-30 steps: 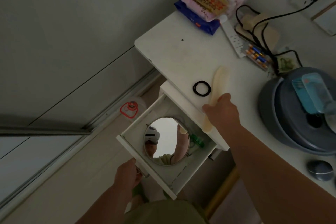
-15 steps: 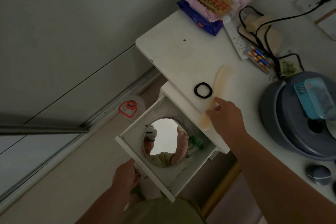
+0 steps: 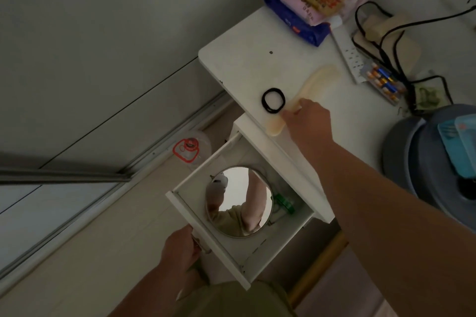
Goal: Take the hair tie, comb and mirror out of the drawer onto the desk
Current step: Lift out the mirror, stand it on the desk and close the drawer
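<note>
2 items lie on the desk [image 3: 242,64]; mirror [image 3: 239,201] in drawer [image 3: 296,224].

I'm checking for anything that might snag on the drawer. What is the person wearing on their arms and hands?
Nothing shows: the left hand and right hand are bare, without gloves, rings or watch. Both forearms are uncovered; no sleeve is in view.

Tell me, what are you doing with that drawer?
A person is taking things out of the open drawer and putting them on the white desk. The black hair tie already lies on the desk. The right hand is on the cream comb, which rests on the desk beside the hair tie. The left hand holds the drawer's front. The round mirror is not out yet; it lies in the drawer.
</note>
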